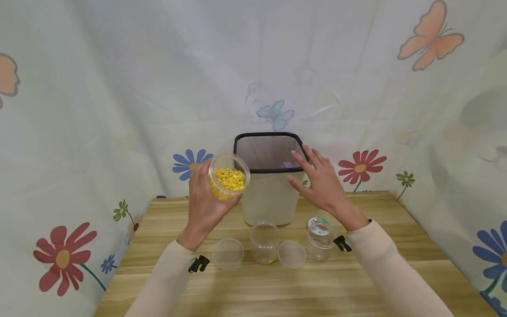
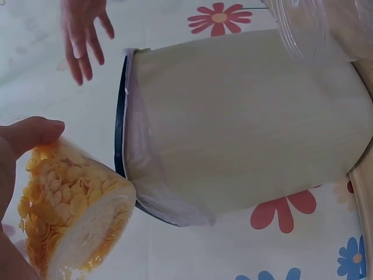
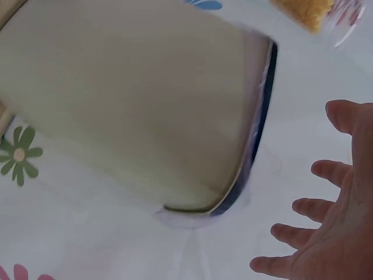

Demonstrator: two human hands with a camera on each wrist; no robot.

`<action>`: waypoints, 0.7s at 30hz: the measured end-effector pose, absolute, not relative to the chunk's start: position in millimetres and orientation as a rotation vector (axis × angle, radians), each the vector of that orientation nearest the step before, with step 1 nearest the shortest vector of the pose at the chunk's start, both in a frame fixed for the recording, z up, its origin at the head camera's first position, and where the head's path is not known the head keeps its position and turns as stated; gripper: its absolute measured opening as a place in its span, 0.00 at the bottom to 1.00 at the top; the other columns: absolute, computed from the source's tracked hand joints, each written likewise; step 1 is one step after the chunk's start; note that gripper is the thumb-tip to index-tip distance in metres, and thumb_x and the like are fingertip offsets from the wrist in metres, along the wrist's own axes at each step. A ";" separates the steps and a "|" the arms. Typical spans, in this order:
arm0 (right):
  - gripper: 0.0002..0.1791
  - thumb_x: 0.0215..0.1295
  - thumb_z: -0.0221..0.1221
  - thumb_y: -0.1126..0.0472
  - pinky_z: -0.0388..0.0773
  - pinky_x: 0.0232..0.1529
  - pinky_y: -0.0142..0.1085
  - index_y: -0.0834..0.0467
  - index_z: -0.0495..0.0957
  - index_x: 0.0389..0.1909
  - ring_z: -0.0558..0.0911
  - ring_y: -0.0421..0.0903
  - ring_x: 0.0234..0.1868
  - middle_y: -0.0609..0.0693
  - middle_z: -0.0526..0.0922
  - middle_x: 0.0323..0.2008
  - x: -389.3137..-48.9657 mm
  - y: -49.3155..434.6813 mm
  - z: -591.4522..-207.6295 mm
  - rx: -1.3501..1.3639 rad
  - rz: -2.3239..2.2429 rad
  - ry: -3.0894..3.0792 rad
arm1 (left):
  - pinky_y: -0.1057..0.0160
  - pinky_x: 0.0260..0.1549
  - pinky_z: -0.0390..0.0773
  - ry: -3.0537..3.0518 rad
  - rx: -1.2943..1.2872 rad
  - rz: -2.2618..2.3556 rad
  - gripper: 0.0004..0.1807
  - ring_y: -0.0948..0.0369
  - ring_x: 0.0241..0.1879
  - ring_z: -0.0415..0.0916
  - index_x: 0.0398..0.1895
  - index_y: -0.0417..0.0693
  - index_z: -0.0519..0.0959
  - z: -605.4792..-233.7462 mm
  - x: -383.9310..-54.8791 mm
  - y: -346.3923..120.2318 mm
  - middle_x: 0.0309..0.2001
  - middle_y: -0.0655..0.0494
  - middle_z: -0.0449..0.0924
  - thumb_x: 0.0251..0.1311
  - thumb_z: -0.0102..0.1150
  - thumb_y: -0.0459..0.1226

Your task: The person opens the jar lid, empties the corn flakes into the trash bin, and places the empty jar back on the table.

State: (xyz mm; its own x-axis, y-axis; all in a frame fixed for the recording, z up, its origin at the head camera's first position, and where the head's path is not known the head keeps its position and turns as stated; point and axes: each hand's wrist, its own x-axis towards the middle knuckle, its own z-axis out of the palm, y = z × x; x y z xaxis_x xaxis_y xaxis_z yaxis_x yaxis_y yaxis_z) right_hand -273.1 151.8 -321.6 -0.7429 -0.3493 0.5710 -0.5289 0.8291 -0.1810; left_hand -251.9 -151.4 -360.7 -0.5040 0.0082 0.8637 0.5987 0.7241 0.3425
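My left hand (image 1: 203, 200) grips a clear plastic jar (image 1: 229, 176) of yellow flakes (image 2: 64, 195), which looks like cereal. The jar is tilted, its open mouth by the left front of a pale trash bin (image 1: 269, 198) with a black rim (image 1: 269, 170). In the left wrist view the jar's base overlaps the rim; whether they touch I cannot tell. My right hand (image 1: 320, 182) hovers at the bin's right side with fingers spread, holding nothing. Its palm and fingers (image 3: 332, 172) show apart from the rim in the right wrist view. Something purple (image 1: 291, 165) lies inside the bin.
In front of the bin, a clear open jar (image 1: 265, 242) stands between two translucent round lids (image 1: 227, 254), (image 1: 292, 254). Another clear jar (image 1: 320, 242) is at the right, with a printed round piece (image 1: 317, 222) behind it. A patterned cloth backdrop (image 1: 190, 88) surrounds the wooden table (image 1: 253, 290).
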 end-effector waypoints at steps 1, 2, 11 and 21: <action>0.38 0.67 0.57 0.44 0.48 0.72 0.67 0.47 0.58 0.76 0.52 0.62 0.77 0.57 0.51 0.78 -277.5 154.5 -320.5 0.631 0.449 -2.495 | 0.42 0.62 0.66 -1.982 -0.464 -0.780 0.60 0.47 0.62 0.65 0.71 0.40 0.59 -359.0 -252.9 -150.9 0.65 0.43 0.68 0.31 0.81 0.49; 0.38 0.67 0.57 0.43 0.48 0.72 0.67 0.47 0.57 0.76 0.51 0.62 0.77 0.57 0.51 0.78 -282.3 157.4 -320.1 0.617 0.441 -2.514 | 0.42 0.63 0.65 -1.980 -0.465 -0.774 0.61 0.46 0.63 0.65 0.71 0.40 0.59 -357.3 -253.9 -150.5 0.65 0.43 0.67 0.31 0.81 0.49; 0.39 0.69 0.51 0.38 0.44 0.73 0.67 0.46 0.53 0.77 0.49 0.62 0.78 0.57 0.47 0.79 -308.4 173.7 -320.3 0.555 0.517 -2.626 | 0.45 0.61 0.67 -1.971 -0.457 -0.747 0.59 0.46 0.59 0.65 0.69 0.37 0.60 -346.1 -267.5 -151.1 0.62 0.41 0.68 0.31 0.81 0.49; 0.40 0.71 0.50 0.40 0.58 0.69 0.65 0.53 0.51 0.77 0.55 0.66 0.75 0.60 0.48 0.78 -330.3 175.1 -312.1 0.505 0.643 -2.666 | 0.44 0.62 0.66 -1.975 -0.477 -0.746 0.58 0.46 0.61 0.65 0.70 0.39 0.59 -339.2 -283.7 -147.0 0.62 0.42 0.68 0.35 0.79 0.50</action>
